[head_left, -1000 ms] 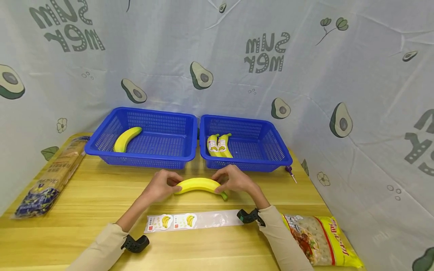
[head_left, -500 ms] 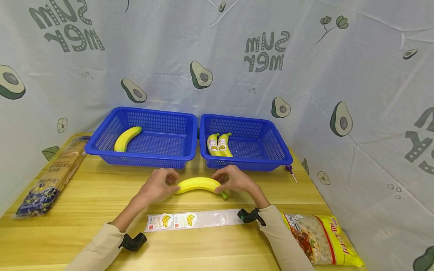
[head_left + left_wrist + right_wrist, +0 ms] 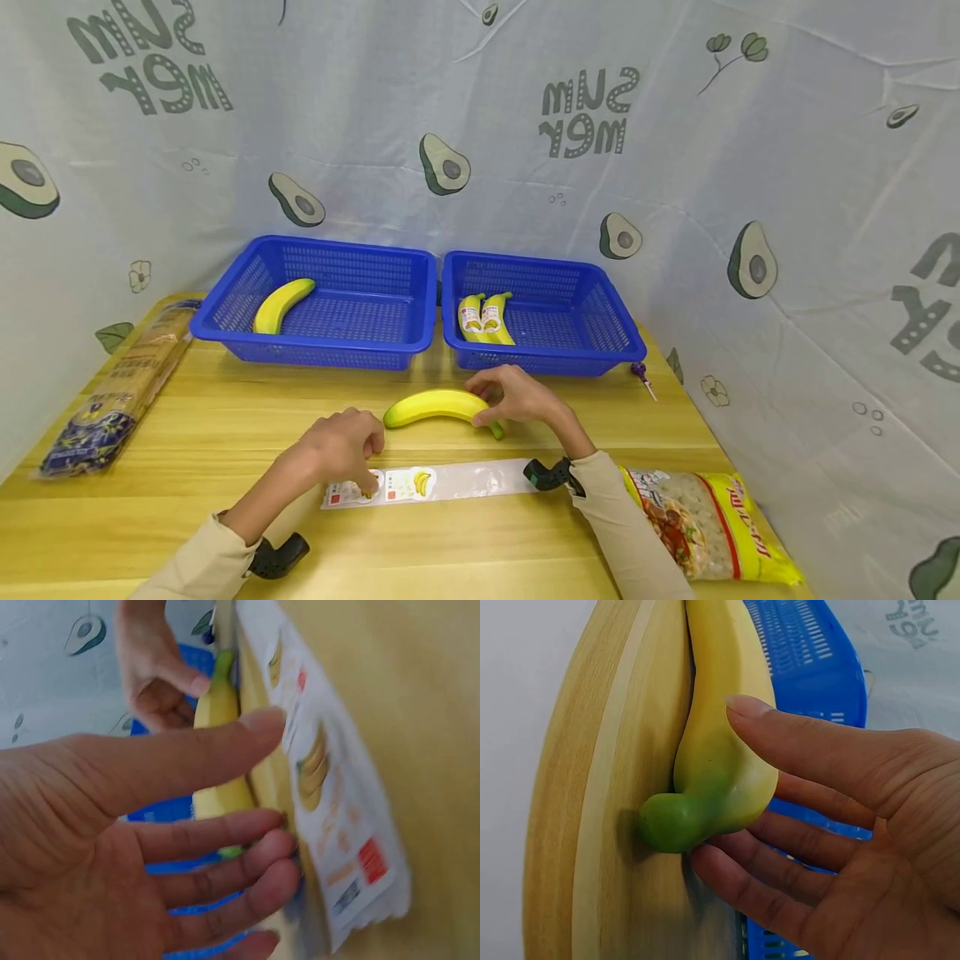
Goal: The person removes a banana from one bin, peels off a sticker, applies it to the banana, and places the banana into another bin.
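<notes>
In my head view, the banana (image 3: 435,406) lies on the table (image 3: 247,433), the right hand (image 3: 517,394) gripping its right end; the left hand (image 3: 335,447) is over the left end of the label strip (image 3: 480,480), contact unclear. Through my left wrist view I see the left hand relaxed, thumb apart. My right wrist view shows that grip beside the green stem (image 3: 676,823)

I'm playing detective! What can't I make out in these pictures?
Head view: part of the end sticker, behind the left hand.
Left wrist view: that sticker's small print, blurred.
Right wrist view: the far end of the banana, cut off by the top edge.
</notes>
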Demonstrator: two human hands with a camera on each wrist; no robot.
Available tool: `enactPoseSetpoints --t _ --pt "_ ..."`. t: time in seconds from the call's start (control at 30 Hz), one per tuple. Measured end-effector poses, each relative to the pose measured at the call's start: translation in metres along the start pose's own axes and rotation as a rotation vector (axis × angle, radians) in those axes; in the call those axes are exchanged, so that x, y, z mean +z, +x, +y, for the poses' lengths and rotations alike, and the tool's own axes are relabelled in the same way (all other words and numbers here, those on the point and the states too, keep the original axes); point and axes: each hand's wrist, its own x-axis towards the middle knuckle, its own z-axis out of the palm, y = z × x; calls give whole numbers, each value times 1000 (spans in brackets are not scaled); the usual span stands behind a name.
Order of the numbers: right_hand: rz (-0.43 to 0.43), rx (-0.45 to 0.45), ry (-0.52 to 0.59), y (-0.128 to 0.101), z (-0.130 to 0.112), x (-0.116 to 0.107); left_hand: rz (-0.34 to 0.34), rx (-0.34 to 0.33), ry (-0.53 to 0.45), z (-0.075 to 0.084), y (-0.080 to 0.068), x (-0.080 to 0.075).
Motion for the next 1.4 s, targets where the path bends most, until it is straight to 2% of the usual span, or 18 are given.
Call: enactPoseSetpoints --t 0.13,0.23,0.47,0.6,0.8,0.97,1.13,1.27,1.4 --pt "-7 -5 2 3 0 1 51 -42 41 2 -2 12" --pt "-6 -17 0 3 1 2 78 -54 25 2 -3 16" --pt "2 -28 -3 -1 1 0 64 -2 -63 -5 -2 16" --pt "1 -25 27 -3 2 -1 72 26 -80 -6 0 17" --pt "-3 -39 46 -2 3 -2 76 24 -92 -5 0 18" --pt "2 -25 44 -3 3 -4 41 46 -132 -8 1 16" --pt "44 -64 80 -5 -2 -7 -60 146 -270 -16 4 9" --pt "66 -144 137 -4 -12 -7 -147 217 -417 -21 7 7" --pt "76 -259 129 -6 -27 -6 -168 224 -532 -20 10 6"
